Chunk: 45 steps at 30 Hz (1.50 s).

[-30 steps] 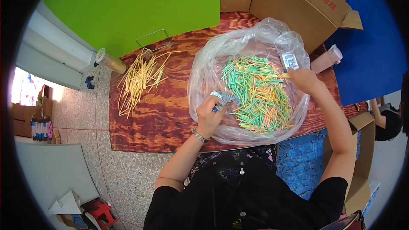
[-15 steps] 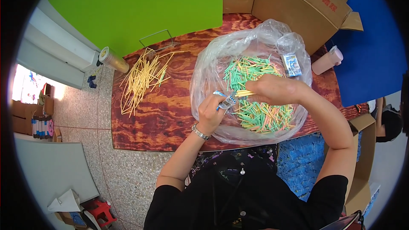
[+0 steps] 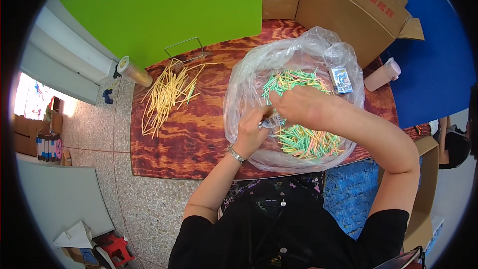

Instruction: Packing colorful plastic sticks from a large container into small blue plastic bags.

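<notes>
While both hands met over the plastic bag (image 3: 244, 82) in the head view, the left hand (image 3: 252, 132) had its grip clamped on a small clear packet (image 3: 273, 120), which showed just beyond its fingers, above the near-left part of the bag. The right hand (image 3: 302, 107) reached across from the other side, its fingertips bent down close beside the left hand's; its palm and knuckles covered whatever lay under them, so whether its grip was closed on anything could not be told. Beneath the hands, short coloured sticks (image 3: 311, 143) in green, yellow and pink lay loose in the open bag, which rested on the red-brown surface (image 3: 189, 157). A printed packet (image 3: 341, 80) lay at the bag's right side, apart from the hands, and long yellow sticks (image 3: 167, 97) were spread well to the left, outside the bag. Judging by this pose, the step in hand was close work with both hands at the clear packet, the left steadying it and the right working at or near it. The next move seemed to call for a firm but light left grip, so that the soft packet would not fold, and for careful alignment of the right fingertips.
</notes>
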Tool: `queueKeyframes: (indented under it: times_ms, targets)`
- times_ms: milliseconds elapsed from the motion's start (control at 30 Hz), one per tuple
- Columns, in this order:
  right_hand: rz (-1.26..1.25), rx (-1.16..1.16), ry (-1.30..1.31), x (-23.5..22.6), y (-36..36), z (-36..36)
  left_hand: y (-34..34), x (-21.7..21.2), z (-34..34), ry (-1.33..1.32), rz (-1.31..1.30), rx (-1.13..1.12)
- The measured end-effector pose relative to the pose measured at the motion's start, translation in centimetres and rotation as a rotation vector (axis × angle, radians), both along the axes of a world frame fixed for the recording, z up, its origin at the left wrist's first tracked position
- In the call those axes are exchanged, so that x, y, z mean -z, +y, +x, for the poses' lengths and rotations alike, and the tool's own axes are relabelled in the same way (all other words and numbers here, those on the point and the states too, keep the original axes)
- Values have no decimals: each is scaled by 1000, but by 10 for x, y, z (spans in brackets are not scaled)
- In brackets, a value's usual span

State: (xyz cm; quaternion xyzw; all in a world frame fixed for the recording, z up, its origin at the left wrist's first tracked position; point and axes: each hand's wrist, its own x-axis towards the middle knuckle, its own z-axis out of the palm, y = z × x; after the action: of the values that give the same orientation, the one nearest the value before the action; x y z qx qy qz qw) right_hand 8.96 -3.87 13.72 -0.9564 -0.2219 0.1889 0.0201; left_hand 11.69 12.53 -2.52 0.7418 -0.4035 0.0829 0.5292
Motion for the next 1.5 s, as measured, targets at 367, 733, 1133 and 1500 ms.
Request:
queueKeyframes:
  times_ms: [367,733,1133,1500]
  targets:
    - [490,149,-334,90,-21,5,4,11,14,611,-176,175]
    - [451,416,-220,180,2,21,14,71,113,530,-23,-137]
    - [169,230,-407,204,16,2,25,58,103,-17,248,-416]
    - [589,337,-627,151,3,-27,43,32,9,464,277,129]
